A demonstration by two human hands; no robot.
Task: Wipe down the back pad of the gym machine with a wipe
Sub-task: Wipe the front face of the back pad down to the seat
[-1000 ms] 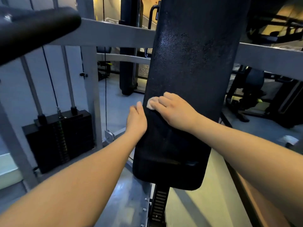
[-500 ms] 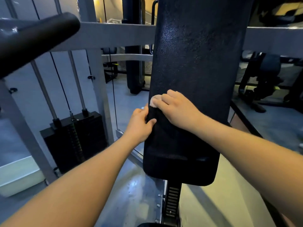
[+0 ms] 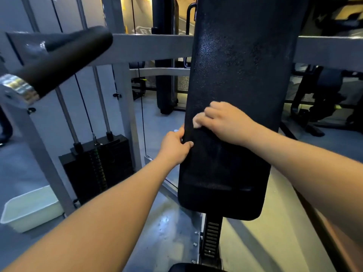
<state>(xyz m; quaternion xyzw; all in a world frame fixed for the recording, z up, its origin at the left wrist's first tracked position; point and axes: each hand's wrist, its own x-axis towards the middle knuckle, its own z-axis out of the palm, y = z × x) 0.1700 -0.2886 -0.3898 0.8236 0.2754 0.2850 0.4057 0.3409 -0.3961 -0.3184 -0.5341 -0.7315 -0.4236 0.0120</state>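
Note:
The tall black back pad [image 3: 235,71] of the gym machine stands upright in the middle of the view. My right hand [image 3: 225,122] lies flat against the pad's lower half and presses a small white wipe [image 3: 197,122] onto it; only a corner of the wipe shows beyond my fingers. My left hand [image 3: 174,147] grips the pad's left edge just below, thumb on the front face and fingers wrapped behind it.
A black padded handle [image 3: 64,59] juts out at the upper left. The grey frame [image 3: 149,48] crosses behind the pad. A black weight stack [image 3: 98,165] and a white bin [image 3: 29,209] sit on the floor at left. Other machines stand at the far right.
My left hand went from resting flat beside the pad to gripping its left edge. My right hand with the wipe stays on about the same spot of the pad. The view has shifted left.

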